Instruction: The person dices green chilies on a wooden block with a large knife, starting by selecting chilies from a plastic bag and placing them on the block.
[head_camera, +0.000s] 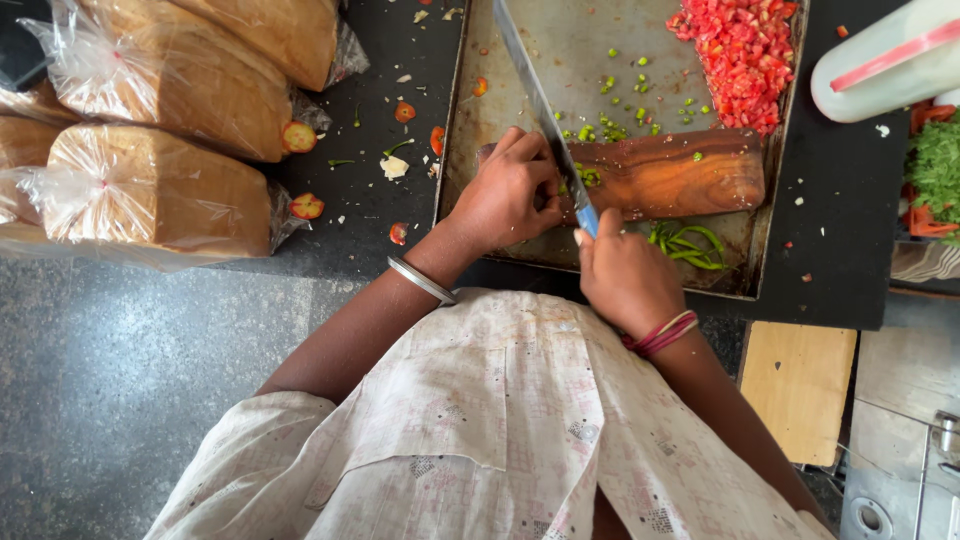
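We've got our right hand (628, 275) wrapped round the long steel knife (540, 100), left hand (505, 190) fingers curled pinning green chillies (588, 176) on the brown wooden board (670, 172) at 12 o'clock.

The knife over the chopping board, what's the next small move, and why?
Probably bring the knife down beside the left hand, which pins green chillies on the wooden board. The right hand holds it by the handle, and whole chillies wait nearby.
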